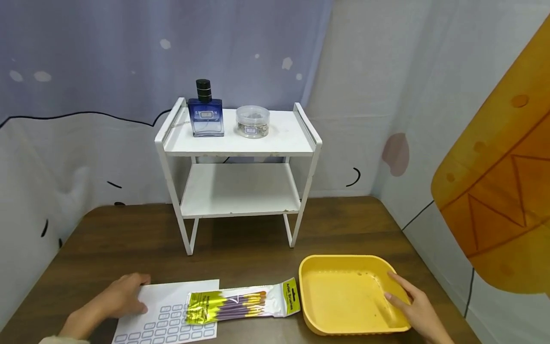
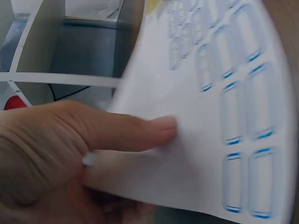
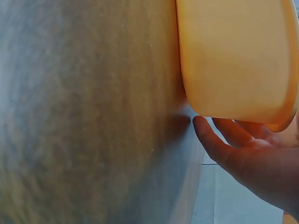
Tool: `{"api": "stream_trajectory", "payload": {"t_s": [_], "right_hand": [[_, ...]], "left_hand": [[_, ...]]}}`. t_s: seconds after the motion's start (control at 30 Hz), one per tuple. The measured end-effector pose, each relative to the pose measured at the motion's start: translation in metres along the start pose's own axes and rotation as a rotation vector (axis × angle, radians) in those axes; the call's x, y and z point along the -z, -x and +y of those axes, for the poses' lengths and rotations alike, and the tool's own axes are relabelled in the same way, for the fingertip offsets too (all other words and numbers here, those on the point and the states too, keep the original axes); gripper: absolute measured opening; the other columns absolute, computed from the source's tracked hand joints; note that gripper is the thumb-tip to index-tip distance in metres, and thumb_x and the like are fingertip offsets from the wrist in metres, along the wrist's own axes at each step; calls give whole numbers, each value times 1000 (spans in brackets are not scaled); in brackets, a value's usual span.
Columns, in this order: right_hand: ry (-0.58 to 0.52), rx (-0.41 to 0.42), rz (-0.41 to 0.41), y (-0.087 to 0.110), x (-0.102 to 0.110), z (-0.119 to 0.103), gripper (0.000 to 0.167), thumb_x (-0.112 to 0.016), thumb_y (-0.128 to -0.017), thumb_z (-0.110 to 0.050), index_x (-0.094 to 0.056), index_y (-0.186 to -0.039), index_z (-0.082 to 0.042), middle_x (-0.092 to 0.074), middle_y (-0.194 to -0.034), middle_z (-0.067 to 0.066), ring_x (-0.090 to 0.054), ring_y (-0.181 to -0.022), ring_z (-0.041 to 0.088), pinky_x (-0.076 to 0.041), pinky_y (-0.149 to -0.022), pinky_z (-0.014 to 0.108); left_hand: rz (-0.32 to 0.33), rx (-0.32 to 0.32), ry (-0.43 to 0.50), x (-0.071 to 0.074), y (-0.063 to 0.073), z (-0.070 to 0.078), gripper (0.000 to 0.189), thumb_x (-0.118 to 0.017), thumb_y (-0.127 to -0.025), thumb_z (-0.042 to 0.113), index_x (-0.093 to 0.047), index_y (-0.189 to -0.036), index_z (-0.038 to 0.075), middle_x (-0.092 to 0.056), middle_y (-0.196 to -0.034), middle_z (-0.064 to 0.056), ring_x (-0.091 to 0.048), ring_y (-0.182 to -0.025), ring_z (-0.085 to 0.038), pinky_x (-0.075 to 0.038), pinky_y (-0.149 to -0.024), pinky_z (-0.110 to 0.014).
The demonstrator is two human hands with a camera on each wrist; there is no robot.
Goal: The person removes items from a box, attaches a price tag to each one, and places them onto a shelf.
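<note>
My left hand [image 1: 122, 296] holds the left edge of a white label sheet [image 1: 148, 306] printed with blue-bordered boxes. In the left wrist view the thumb [image 2: 154, 130] lies on top of the bent sheet, with fingers partly hidden below. A pack of artist brushes [image 1: 242, 303] in a clear and yellow-green wrapper overlaps the sheet's right part. At the right, my right hand [image 1: 414, 306] grips the right side of a yellow tray [image 1: 339, 296]. Two digits reach over its rim; in the right wrist view other fingers [image 3: 217, 144] lie along its outer wall.
A white two-tier shelf [image 1: 240, 210] stands at the back of the wooden table [image 1: 253, 267]. Its top holds a blue perfume bottle [image 1: 207, 117] and a clear round jar [image 1: 252, 123]. Curtains [image 1: 365, 95] hang behind and beside the table.
</note>
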State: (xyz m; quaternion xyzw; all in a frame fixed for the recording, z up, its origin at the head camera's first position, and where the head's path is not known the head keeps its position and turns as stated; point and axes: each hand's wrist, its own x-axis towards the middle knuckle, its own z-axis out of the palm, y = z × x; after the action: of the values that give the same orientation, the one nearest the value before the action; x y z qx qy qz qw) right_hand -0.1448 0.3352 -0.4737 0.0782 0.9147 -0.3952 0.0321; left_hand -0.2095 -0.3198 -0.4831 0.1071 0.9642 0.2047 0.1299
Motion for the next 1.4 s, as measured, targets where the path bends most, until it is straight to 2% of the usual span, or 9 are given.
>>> {"api": "stream_trajectory", "payload": {"t_s": [0.23, 0.43, 0.6, 0.8, 0.87, 1.03, 1.1, 1.23, 1.4], "right_hand": [[-102, -37, -13, -1, -3, 0, 71, -67, -96, -26, -34, -153, -1, -25, -157, 35, -45, -134, 47, -59, -78, 26], [-103, -21, -9, -1, -2, -3, 70, -66, -96, -25, -34, -153, 0, -25, -157, 35, -45, -134, 47, -58, -78, 25], [-228, -20, -20, -1, 4, -6, 69, -65, -97, -16, -30, -154, 0, -28, -155, 37, -67, -109, 28, -61, -75, 32], [-45, 215, 93, -3, 18, -24, 65, -65, -97, -15, -35, -150, 7, -38, -151, 34, -48, -131, 47, -52, -85, 13], [-18, 277, 125, -2, 22, -37, 65, -65, -97, -18, -35, -151, 5, -38, -152, 32, -47, -133, 41, -49, -87, 9], [-116, 467, 151, 16, 13, -88, 63, -63, -98, -13, -35, -154, -7, -42, -151, 25, -43, -131, -8, -46, -91, 6], [-182, 554, 131, 24, 0, -111, 64, -63, -97, -8, -36, -154, -12, -46, -150, 16, -42, -128, -15, -48, -94, 11], [-339, 675, -13, 40, -32, -151, 67, -61, -96, -1, -34, -155, -19, -48, -151, 3, -49, -133, -1, -49, -101, 21], [-525, 656, -309, 57, -69, -179, 67, -57, -98, -1, -30, -157, -17, -40, -155, 20, -54, -133, 12, -48, -105, 25]], "left_hand": [[98, -154, 92, 21, 13, -11, 22, -75, -76, -4, -67, -86, 14, -66, -85, 1, -51, -73, -6, -44, -58, -24], [185, -101, 51, 57, 31, -10, 24, -74, -81, -3, -71, -103, 4, -70, -94, -6, -51, -74, -3, -45, -60, -22], [354, -192, 32, 75, 46, 1, 30, -75, -79, -8, -70, -105, 5, -69, -93, -8, -44, -71, 3, -37, -57, -21], [469, -258, 75, 92, 60, 29, 35, -73, -80, -11, -66, -108, 9, -68, -91, -6, -44, -62, 3, -37, -48, -21], [495, -293, 122, 98, 65, 38, 36, -72, -81, -11, -66, -111, 10, -67, -89, -1, -46, -57, 1, -38, -45, -21], [479, -414, 291, 102, 67, 69, 39, -69, -88, -5, -62, -122, 12, -64, -86, 7, -55, -54, -6, -43, -43, -22], [464, -422, 338, 98, 66, 84, 39, -68, -90, -3, -61, -125, 12, -64, -86, 8, -56, -55, -8, -45, -43, -24], [433, -429, 457, 84, 57, 115, 40, -66, -91, -4, -59, -129, 8, -65, -95, 0, -61, -59, -9, -51, -45, -28], [336, -443, 662, 64, 41, 147, 39, -64, -93, -2, -56, -131, 2, -61, -102, -22, -67, -64, -12, -57, -50, -35]]}}
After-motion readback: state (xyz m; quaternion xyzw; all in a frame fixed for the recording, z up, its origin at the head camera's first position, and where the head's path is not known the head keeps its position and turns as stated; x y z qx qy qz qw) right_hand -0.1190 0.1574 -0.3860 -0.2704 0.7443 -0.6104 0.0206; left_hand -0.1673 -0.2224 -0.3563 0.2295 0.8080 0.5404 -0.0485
